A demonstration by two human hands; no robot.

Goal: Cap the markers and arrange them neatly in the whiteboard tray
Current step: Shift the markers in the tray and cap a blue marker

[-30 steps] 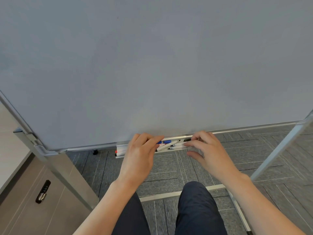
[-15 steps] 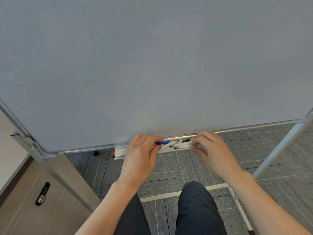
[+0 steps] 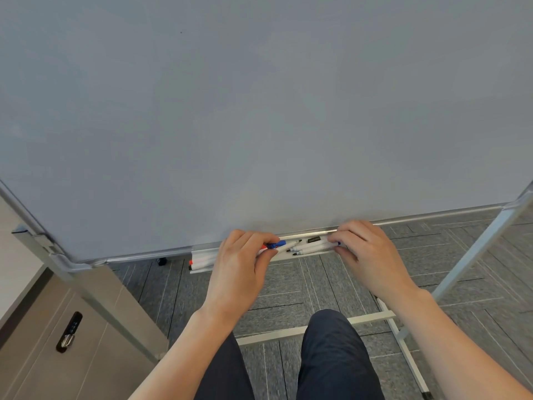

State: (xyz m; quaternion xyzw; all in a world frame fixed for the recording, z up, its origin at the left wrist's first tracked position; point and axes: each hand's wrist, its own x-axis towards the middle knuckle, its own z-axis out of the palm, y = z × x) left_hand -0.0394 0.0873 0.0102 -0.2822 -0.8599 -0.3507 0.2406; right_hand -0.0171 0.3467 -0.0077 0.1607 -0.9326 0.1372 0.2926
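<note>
The narrow white tray (image 3: 284, 256) runs under the whiteboard's bottom edge. Several white markers (image 3: 311, 248) lie in it between my hands, their uncapped black tips pointing left. A loose black cap (image 3: 313, 239) rests at the tray's back. My left hand (image 3: 240, 269) pinches a blue cap (image 3: 276, 244) with a red piece just below it, over the tray. My right hand (image 3: 366, 252) has its fingers curled on the right ends of the markers. Two more white markers (image 3: 202, 261) lie at the tray's left end.
The whiteboard (image 3: 259, 111) fills the upper view on a metal stand, with legs at left (image 3: 101, 295) and right (image 3: 473, 255). A cabinet with a lock (image 3: 69, 333) stands at lower left. My dark trouser legs and grey carpet tiles are below.
Both hands have closed in on the tray. The left hand picked up the blue cap; the right hand slid onto the markers' right ends.
</note>
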